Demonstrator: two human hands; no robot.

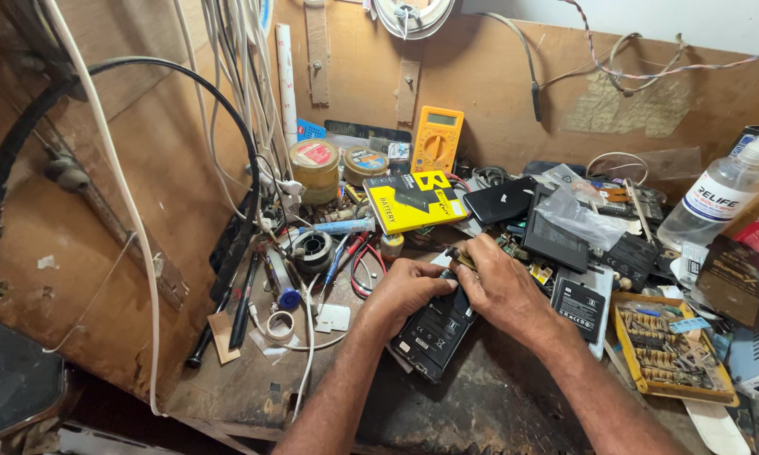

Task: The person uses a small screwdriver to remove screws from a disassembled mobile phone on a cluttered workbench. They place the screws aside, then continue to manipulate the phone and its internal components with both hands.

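opened phone (434, 333), long axis diagonal; left hand (405, 291) fingers pressed on its upper-left edge, right hand (502, 286) pinching at its top end.

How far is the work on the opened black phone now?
Done: the opened black phone lies face down with its back cover off, insides exposed. In hand: the left hand steadies it while the right hand works at its top edge. Left: it is not closed; a yellow battery box waits behind.
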